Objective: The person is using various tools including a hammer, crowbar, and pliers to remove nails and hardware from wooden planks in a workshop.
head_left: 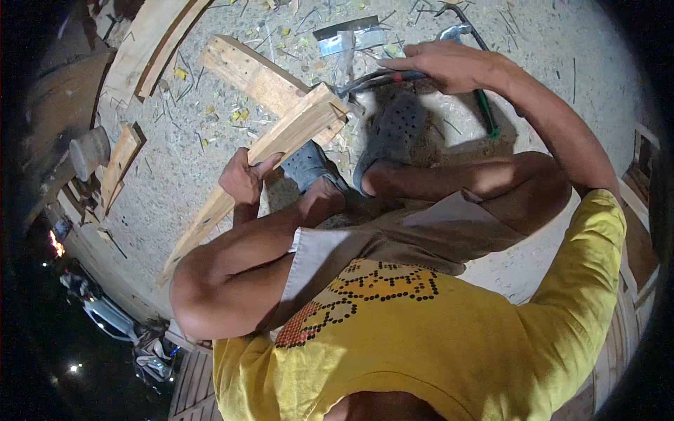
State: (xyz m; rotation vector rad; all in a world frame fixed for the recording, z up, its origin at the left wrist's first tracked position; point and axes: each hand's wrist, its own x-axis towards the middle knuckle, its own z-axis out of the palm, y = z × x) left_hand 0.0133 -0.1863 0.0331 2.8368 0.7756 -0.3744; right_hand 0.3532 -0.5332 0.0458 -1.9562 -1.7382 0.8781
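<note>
My left hand (242, 175) is closed around a long wooden plank (298, 126), which slants from the lower left up to the middle. Near its upper end, the plank lies across a shorter, thicker wood piece (256, 74). My right hand (442, 67) grips dark-handled pliers (393, 78) with a red mark on the handle. Their jaws are at the plank's upper end; whether they bite on a nail is too small to tell. Just beyond my right hand lies a shiny metal tool head (455, 31), beside a dark curved bar (479, 38) with a green lower end.
Bent nails and yellow scraps litter the concrete floor (203, 119). A flat metal blade (351, 35) lies beyond the wood. Curved boards (151, 45) and a wood offcut (119, 165) are at the left. My feet in grey clogs (309, 165) are close to the plank.
</note>
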